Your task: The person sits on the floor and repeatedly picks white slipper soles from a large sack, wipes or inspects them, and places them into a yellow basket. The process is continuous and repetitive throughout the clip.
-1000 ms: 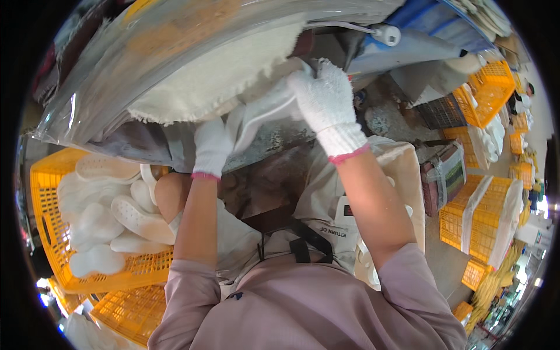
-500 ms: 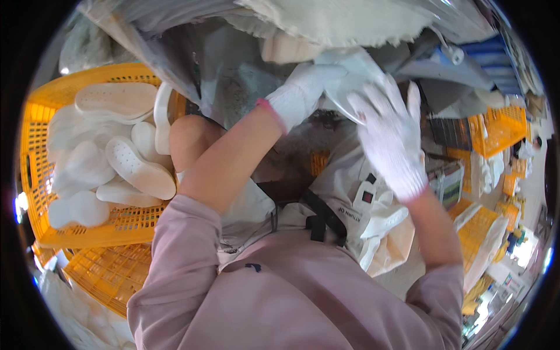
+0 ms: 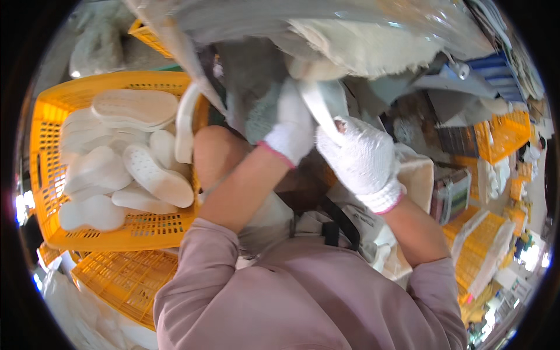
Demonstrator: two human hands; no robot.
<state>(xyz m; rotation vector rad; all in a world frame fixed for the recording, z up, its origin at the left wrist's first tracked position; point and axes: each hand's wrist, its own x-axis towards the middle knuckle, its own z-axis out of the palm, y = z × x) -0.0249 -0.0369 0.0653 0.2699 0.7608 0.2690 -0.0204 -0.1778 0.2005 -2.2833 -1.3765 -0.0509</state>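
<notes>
A white shoe insole [image 3: 321, 112] is tilted nearly edge-on in front of me, below a frayed white cloth [image 3: 373, 46]. My right hand [image 3: 360, 154], in a white knit glove, is closed round its near end. On the insole's left side, my gloved left hand [image 3: 293, 122] grips it towards the far end; motion blurs those fingers. At my left, a yellow plastic basket [image 3: 116, 240] holds a pile of white insoles [image 3: 157, 175], some dotted with small holes.
Clear plastic sheeting [image 3: 245, 26] hangs over the work spot. Below the basket stands another yellow crate [image 3: 125, 280]. More yellow crates [image 3: 504, 137] line the right side. A pale open box [image 3: 417, 181] stands beside my right forearm.
The insole has turned from showing its broad face to nearly edge-on. My right hand has gone from spread fingers to a closed grip on it and come lower. The view has shifted slightly.
</notes>
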